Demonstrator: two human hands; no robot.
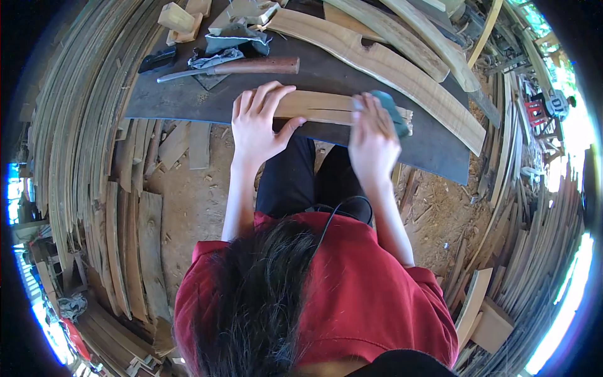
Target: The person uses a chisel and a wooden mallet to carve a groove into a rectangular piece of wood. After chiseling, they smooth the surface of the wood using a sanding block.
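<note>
A short plank [317, 108] with a dark crack and a ragged right end lies along the near edge of a dark worktop [433, 154]. My left hand [262, 122] grips the plank's left part, fingers curled over it and thumb along the near side. Over the plank's right part, my right hand [374, 132], blurred, is closed on a green pad [391, 110], possibly abrasive.
Behind lie a wooden-handled tool [257, 66], grey rags [232, 41], wood blocks [177, 17] and long curved boards [370, 63]. Stacked strips [75, 113] crowd both sides. A person [556, 107] sits by a red chair at far right.
</note>
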